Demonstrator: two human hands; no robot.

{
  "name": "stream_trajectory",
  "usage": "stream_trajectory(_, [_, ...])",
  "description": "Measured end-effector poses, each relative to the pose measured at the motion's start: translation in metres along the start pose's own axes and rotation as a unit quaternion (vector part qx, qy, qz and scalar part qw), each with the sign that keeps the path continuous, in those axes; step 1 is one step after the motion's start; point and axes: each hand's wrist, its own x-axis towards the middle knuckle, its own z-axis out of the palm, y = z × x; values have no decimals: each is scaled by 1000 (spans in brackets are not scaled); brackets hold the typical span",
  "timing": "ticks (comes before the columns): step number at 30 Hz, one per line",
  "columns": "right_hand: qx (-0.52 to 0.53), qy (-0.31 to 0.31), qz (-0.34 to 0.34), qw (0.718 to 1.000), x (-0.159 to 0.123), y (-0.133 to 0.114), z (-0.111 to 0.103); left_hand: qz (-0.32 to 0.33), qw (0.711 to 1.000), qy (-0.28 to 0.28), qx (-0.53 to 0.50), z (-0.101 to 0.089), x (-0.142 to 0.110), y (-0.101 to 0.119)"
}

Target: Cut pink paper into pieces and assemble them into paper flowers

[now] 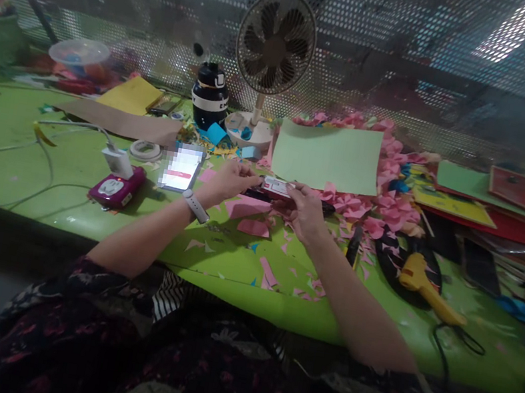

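Note:
My left hand (231, 181), with a white watch on the wrist, pinches the left end of a small white and red box (276, 187). My right hand (304, 212) grips the same box from the right, fingers curled round it. A dark thin object, maybe a pen, lies under the box, and I cannot make it out clearly. Both hands hover just above a green table (63, 202) strewn with pink paper scraps. A folded pink paper (246, 208) lies right below the hands.
A phone (182, 169) lies left of my hands, next to a magenta device (116, 191) with a white charger and cable. A small fan (275, 46) and a dark bottle (210, 96) stand behind. Pale green paper (326, 156), pink paper flowers (382, 207) and a yellow glue gun (422, 284) sit to the right.

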Motion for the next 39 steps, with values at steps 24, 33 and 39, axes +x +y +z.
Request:
stream_trajectory(24, [-68, -30, -37, 997, -1, 4, 0, 65, 989, 35, 126, 6, -3, 1])
stream_trajectory(33, [-94, -65, -137, 984, 1, 17, -4, 41, 993, 12, 114, 4, 2, -5])
stream_trajectory(39, [-154, -47, -198, 967, 1, 24, -3, 92, 981, 37, 164, 6, -2, -2])
